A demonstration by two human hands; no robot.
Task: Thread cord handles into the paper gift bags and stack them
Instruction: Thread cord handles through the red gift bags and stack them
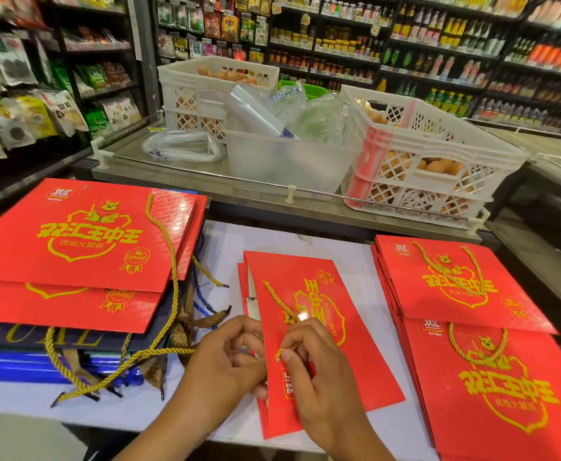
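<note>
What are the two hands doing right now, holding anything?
Left hand: fingers curled on the edge of the red gift bag, holding it.
Right hand: pinching the end of the gold cord at the bag.

We've got the middle bag (319,331) flat on the table (225,247); one bag stack (83,247) left of it, another stack (485,344) right, egg crates (432,151) behind it.
</note>
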